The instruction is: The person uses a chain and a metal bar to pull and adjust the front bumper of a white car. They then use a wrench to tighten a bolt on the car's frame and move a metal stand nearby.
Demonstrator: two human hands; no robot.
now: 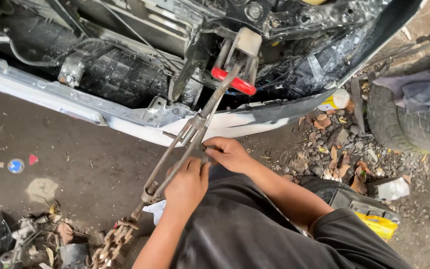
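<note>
A long metal turnbuckle puller (pixel 185 144) runs diagonally from a rusty chain (pixel 112 241) at the lower left up to a clamp with a red handle (pixel 234 81) on the car's damaged front. My left hand (pixel 187 185) grips the puller's frame near its middle. My right hand (pixel 230 153) holds the frame just beside the threaded rod, fingers closed on it. The white bumper (pixel 140 124) lies bent below the exposed black radiator area (pixel 120 74).
A tyre (pixel 409 124) with a grey cloth stands at right. Stones, dry leaves and a small can (pixel 335 99) lie beside it. Scrap parts (pixel 35 239) sit at the lower left. A yellow and black object (pixel 374 219) lies by my knee.
</note>
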